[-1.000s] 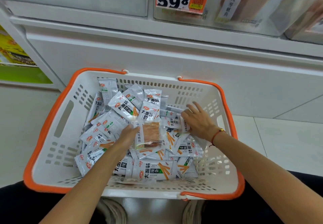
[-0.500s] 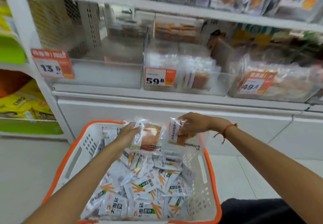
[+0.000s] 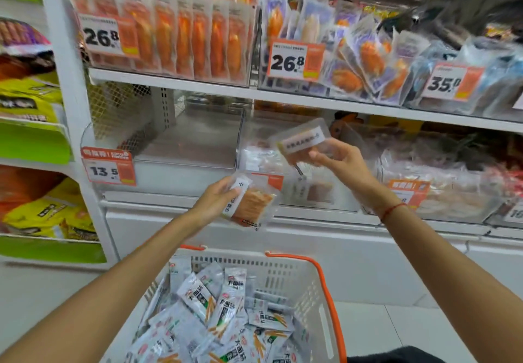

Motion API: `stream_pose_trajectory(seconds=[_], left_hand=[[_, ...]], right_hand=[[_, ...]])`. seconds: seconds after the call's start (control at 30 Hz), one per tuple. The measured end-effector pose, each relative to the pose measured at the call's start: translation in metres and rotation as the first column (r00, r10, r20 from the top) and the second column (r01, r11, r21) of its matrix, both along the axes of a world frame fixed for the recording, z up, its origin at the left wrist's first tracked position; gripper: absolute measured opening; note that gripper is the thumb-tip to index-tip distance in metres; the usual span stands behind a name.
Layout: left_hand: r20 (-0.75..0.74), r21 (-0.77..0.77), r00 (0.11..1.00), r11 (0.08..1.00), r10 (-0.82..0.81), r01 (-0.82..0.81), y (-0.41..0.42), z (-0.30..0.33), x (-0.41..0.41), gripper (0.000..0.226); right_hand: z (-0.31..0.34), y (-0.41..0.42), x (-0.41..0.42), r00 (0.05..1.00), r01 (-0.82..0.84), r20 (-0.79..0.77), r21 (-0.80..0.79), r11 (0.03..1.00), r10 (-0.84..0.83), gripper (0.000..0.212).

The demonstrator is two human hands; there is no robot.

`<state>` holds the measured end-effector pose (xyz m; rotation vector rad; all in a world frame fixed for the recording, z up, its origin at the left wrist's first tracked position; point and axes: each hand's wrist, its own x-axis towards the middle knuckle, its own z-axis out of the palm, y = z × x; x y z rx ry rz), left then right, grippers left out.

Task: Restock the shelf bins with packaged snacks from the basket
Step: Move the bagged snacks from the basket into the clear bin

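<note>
Packets of a clear-wrapped snack sat in both hands, each showing an orange-brown slab inside and a white label strip with dark print. The left hand [image 3: 215,198] held its packet [image 3: 250,202] tilted, label edge toward the palm, with the fingers curled round the left edge and the rest of the wrapper jutting out to the right. The right hand [image 3: 339,159] pinched the second packet [image 3: 301,142] by its lower right part between thumb and fingers, label strip facing up, the wrapper blurred. That second packet hung in front of the middle clear bin [image 3: 297,190] on the lower shelf, which held similar pale packets. The bin to the left [image 3: 184,147] showed no packets through its clear walls and carried a 13.5 price tag [image 3: 107,168]. The bin to the right [image 3: 441,190] was piled with clear-wrapped goods. On the upper shelf, bins held upright orange packets [image 3: 181,26] and loose purple-edged ones [image 3: 362,48], tagged 26.8 and 35.0. Below the arms stood a white basket [image 3: 297,275] with orange rim, heaped with silvery-white snack packs [image 3: 226,306] printed with green and orange. The first packet hung above the basket's far edge, lower than the other.
</note>
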<state>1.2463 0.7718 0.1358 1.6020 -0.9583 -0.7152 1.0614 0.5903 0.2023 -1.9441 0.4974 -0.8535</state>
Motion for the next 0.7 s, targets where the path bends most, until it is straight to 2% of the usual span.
stream_pose_trajectory(seconds=[0.23, 0.4, 0.6, 0.7], left_hand=[[-0.07, 0.122, 0.992, 0.986, -0.105, 0.113, -0.008, -0.009, 0.031, 0.025], [-0.124, 0.14, 0.99, 0.986, -0.068, 0.085, -0.008, -0.02, 0.042, 0.027], [-0.225, 0.065, 0.974, 0.997, -0.03, 0.045, -0.01, -0.024, 0.051, 0.024], [-0.248, 0.033, 0.969, 0.999, -0.011, 0.019, -0.011, -0.029, 0.055, 0.025]], right_hand=[[-0.008, -0.001, 0.06, 0.997, -0.01, 0.077, 0.05, 0.999, 0.006, 0.005], [-0.01, -0.006, 0.084, 0.994, -0.03, 0.108, 0.07, 0.997, 0.022, 0.02], [-0.018, -0.01, 0.09, 0.996, -0.09, 0.031, 0.03, 0.995, 0.089, 0.02], [-0.018, -0.013, 0.086, 0.979, -0.138, -0.17, -0.15, 0.979, 0.112, 0.015]])
